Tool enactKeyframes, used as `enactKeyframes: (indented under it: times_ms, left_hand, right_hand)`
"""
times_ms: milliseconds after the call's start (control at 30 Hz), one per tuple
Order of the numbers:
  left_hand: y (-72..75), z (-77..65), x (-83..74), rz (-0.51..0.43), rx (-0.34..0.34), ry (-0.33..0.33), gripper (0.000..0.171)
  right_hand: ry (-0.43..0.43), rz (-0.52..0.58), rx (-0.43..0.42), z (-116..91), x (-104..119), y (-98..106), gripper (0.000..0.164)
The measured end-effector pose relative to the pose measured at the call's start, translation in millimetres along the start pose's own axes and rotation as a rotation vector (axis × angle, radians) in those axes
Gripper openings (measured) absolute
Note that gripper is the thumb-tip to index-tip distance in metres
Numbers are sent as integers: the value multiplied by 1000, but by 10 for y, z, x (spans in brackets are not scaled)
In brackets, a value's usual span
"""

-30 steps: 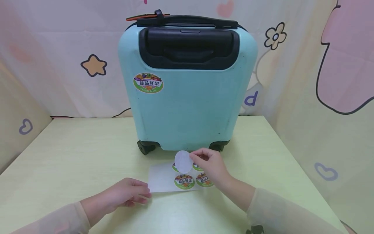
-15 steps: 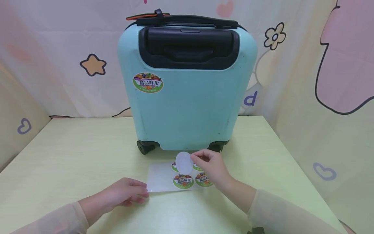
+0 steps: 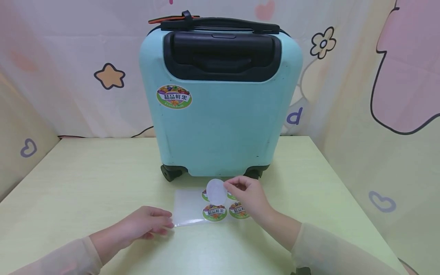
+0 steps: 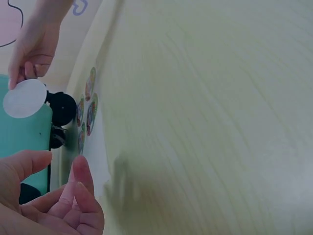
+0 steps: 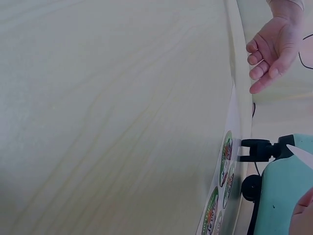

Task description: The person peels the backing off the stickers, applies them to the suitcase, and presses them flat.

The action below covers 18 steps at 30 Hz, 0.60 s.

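Between thumb and finger, my right hand [image 3: 250, 194] pinches an oval sticker [image 3: 216, 191] by its right edge. The sticker's plain white back faces me, above a white sticker sheet [image 3: 189, 208]. That sheet lies on the table and bears several oval fruit stickers [image 3: 214, 212], some partly hidden by the held one and the right hand. At the sheet's front left corner is my left hand [image 3: 146, 225], fingers loosely bent and holding nothing. In the left wrist view, its thumb and fingers [image 4: 83, 174] stand apart.
A light blue suitcase [image 3: 220, 126] stands upright on the table [image 3: 103, 172] just behind the sheet. One fruit sticker [image 3: 174, 97] is on its upper left. Black wheels [image 3: 170, 173] show at its base. A patterned cloth [image 3: 68, 76] hangs behind.
My left hand has let go of the sheet's corner, its thumb and fingers spreading apart. The sheet lies flatter with a glare along its front edge. My right hand keeps the sticker nearly still.
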State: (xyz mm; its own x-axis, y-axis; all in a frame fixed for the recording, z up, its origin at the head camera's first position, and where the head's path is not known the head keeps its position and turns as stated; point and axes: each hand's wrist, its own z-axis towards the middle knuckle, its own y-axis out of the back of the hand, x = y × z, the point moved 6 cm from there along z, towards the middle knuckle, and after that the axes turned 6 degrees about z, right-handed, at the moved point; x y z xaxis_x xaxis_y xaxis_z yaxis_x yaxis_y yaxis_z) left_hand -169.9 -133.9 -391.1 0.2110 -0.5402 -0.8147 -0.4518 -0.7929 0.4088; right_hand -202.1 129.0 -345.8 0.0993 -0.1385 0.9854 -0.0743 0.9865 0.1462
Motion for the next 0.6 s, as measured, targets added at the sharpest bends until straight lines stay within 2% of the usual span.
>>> enactKeyframes:
  times_ms: [600]
  left_hand:
    - [57,-53,-334,-33,36,-74,48]
  right_hand:
    - [7,-19,-1,7,-8,34,11]
